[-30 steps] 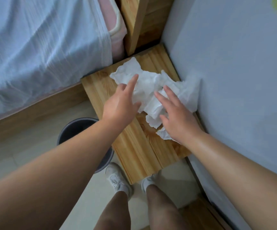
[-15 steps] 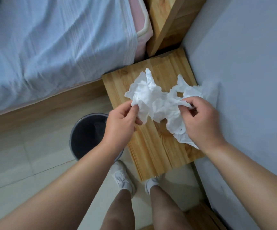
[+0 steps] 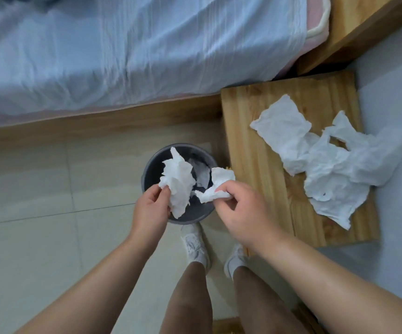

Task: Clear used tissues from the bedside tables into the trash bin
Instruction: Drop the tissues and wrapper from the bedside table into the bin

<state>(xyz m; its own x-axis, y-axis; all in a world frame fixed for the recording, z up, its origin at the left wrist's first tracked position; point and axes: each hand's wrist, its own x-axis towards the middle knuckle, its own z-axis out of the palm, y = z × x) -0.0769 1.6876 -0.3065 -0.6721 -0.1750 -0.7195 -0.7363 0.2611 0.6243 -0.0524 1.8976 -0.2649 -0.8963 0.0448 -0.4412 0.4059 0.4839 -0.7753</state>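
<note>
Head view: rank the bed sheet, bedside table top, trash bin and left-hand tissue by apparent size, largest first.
1. bed sheet
2. bedside table top
3. trash bin, partly hidden
4. tissue in the left hand; it is nearer the camera than the bin, yet looks smaller.

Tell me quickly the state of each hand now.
Left hand: closed, pinching a crumpled tissue over the trash bin.
Right hand: closed, pinching a smaller tissue.
</note>
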